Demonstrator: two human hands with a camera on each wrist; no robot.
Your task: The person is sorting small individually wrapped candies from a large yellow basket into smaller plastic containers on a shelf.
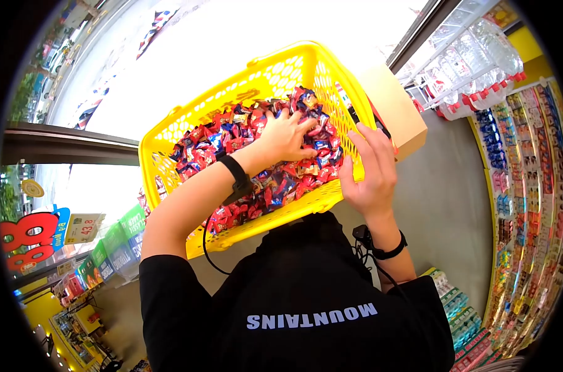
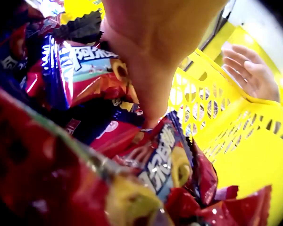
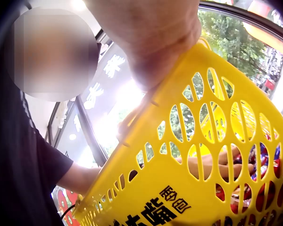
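A yellow plastic basket [image 1: 232,239] holds a heap of small wrapped snacks [image 1: 232,133] in red and blue packets. My left hand [image 1: 285,137] lies on the heap with its fingers spread, the tips partly hidden among the packets. Close up in the left wrist view, printed packets [image 2: 92,70] crowd around this hand [image 2: 146,56]. At the basket's right rim, my right hand [image 1: 374,170] rests with its fingers extended over the edge. In the right wrist view, the basket's perforated side [image 3: 179,155] carries black lettering, and the left hand [image 3: 203,167] shows through the holes.
A cardboard box [image 1: 393,111] stands just beyond the basket's right side. Packs of water bottles [image 1: 473,65] and a long shelf of packaged goods [image 1: 523,198] line the right. Green boxes [image 1: 117,245] and a price sign [image 1: 83,228] stand at left. A cable [image 1: 208,251] hangs from the left wrist.
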